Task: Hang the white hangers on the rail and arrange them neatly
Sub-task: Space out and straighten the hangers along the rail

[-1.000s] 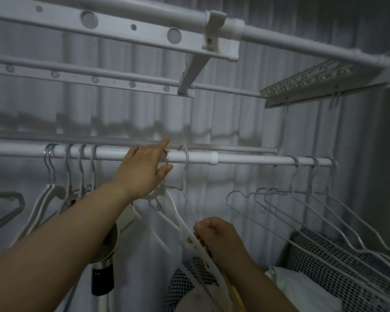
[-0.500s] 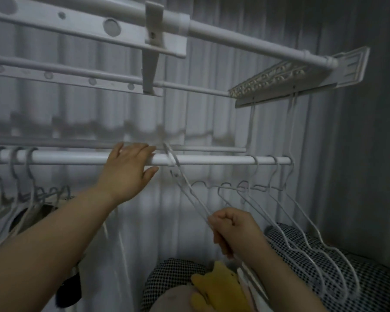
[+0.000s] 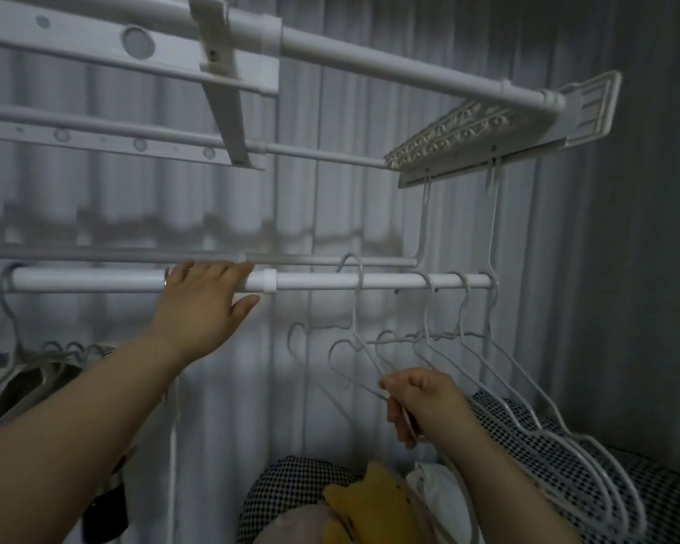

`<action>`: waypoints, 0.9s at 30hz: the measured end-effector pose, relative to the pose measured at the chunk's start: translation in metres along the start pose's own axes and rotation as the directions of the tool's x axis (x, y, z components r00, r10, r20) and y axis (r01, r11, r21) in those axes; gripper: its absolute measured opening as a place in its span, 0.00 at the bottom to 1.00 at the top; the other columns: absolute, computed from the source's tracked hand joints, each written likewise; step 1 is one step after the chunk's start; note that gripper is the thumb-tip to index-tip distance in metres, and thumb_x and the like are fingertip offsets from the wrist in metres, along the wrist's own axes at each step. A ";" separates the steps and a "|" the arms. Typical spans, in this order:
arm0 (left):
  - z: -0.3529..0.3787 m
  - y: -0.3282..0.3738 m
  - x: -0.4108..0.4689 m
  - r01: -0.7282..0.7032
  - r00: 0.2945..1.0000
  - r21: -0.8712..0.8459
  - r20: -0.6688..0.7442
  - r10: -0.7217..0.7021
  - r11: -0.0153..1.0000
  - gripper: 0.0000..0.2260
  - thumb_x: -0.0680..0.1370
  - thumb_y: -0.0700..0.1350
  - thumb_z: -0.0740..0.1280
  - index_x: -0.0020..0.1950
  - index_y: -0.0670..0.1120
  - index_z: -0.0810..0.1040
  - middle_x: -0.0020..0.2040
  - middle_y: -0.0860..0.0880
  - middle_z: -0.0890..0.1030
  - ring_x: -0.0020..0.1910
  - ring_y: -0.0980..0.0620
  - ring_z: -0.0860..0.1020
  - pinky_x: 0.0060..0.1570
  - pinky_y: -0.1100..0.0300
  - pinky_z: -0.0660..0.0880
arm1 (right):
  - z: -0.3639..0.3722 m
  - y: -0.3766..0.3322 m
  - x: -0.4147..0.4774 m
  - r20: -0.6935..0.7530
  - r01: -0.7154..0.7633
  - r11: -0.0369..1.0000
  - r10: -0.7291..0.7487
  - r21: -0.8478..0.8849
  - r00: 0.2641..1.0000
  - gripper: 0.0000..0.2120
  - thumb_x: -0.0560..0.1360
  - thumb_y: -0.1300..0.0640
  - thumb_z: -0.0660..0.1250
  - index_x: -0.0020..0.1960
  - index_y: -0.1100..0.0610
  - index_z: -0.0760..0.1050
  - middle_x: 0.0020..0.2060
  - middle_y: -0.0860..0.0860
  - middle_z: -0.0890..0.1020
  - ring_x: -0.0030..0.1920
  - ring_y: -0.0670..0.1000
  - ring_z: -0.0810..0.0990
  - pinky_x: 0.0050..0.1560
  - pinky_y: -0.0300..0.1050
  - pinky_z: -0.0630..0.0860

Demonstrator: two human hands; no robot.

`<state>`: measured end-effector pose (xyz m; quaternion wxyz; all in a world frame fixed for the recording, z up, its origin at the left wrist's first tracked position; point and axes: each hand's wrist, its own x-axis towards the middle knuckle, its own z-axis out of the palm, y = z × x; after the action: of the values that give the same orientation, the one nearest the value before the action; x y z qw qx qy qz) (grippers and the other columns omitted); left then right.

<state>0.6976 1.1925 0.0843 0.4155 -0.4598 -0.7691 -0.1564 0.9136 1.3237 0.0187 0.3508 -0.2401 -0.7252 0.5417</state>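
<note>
**One hanger at the rail, held low by the right hand**

The left hand (image 3: pixel 205 304) lies open on the white rail (image 3: pixel 95 279), just left of the rail's plastic joint collar (image 3: pixel 269 281). Its fingers reach flat over the top of the tube and its thumb is spread out below, and a ring shows on one finger.

The right hand (image 3: pixel 421 402) is lower and to the right, with its fingers curled and pinching the thin wire shoulder of a white hanger (image 3: pixel 355 312). That hanger's neck runs up in front of the rail and its hook arches over the tube, between the collar and the rail's right end. The top of the hook stands a little above the rail, so it is not clear whether it has seated.

Three more white hangers (image 3: pixel 527 394) hang close together at the right end of the rail, their bodies swung down towards the lower right over checked fabric (image 3: pixel 652 500). Other hangers (image 3: pixel 6 308) hang at the rail's left end.

Above is a white drying rack (image 3: pixel 370 68) with a clip panel (image 3: pixel 468 139). A pleated curtain (image 3: pixel 370 198) is behind the rail, and a yellow cloth (image 3: pixel 370 508) lies at the bottom edge.
</note>
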 end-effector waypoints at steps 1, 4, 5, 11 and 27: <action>0.001 0.000 0.000 -0.002 1.000 0.002 -0.020 0.002 1.000 0.24 0.69 0.53 0.55 0.49 0.38 0.81 0.39 0.40 0.84 0.36 0.39 0.82 0.44 0.40 0.76 | -0.003 0.003 0.000 -0.007 -0.005 1.000 0.005 -0.009 1.000 0.15 0.77 0.63 0.60 0.33 0.65 0.72 0.21 0.56 0.73 0.13 0.46 0.67 0.16 0.32 0.64; 0.001 -0.001 0.000 -0.006 0.999 -0.007 -0.036 0.006 1.000 0.24 0.70 0.54 0.54 0.50 0.39 0.81 0.40 0.40 0.84 0.37 0.38 0.82 0.44 0.41 0.75 | -0.011 0.009 0.000 -0.027 -0.023 1.000 0.023 -0.021 0.999 0.15 0.77 0.63 0.60 0.32 0.63 0.73 0.22 0.57 0.75 0.13 0.46 0.67 0.16 0.32 0.64; 0.001 -0.001 0.000 -0.006 0.999 -0.018 -0.038 0.005 1.000 0.25 0.70 0.54 0.54 0.50 0.39 0.81 0.40 0.39 0.84 0.38 0.38 0.82 0.45 0.42 0.75 | -0.014 0.010 -0.001 -0.031 -0.031 0.999 0.031 -0.006 0.999 0.14 0.77 0.64 0.60 0.33 0.63 0.73 0.20 0.54 0.76 0.13 0.46 0.67 0.15 0.32 0.64; 0.005 -0.002 -0.001 0.014 0.998 -0.034 -0.062 -0.016 0.999 0.27 0.69 0.56 0.52 0.53 0.38 0.80 0.44 0.37 0.83 0.42 0.36 0.81 0.47 0.42 0.73 | -0.025 0.014 -0.005 -0.052 -0.036 0.999 0.035 -0.013 0.998 0.15 0.77 0.64 0.60 0.32 0.63 0.73 0.22 0.56 0.74 0.12 0.45 0.67 0.15 0.31 0.64; -0.007 -0.019 -0.024 0.019 0.990 -0.091 -0.140 -0.031 0.996 0.30 0.71 0.56 0.50 0.60 0.38 0.76 0.60 0.35 0.77 0.58 0.35 0.75 0.61 0.40 0.65 | -0.030 -0.005 -0.015 -0.181 0.031 0.880 -0.132 -0.474 0.975 0.16 0.75 0.53 0.64 0.61 0.57 0.72 0.49 0.54 0.78 0.49 0.53 0.76 0.48 0.42 0.72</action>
<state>0.6908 1.1645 0.0721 0.4458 -0.4561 -0.7357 -0.2279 0.9463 1.3302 0.0252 0.3787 -0.3419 -0.8033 0.3071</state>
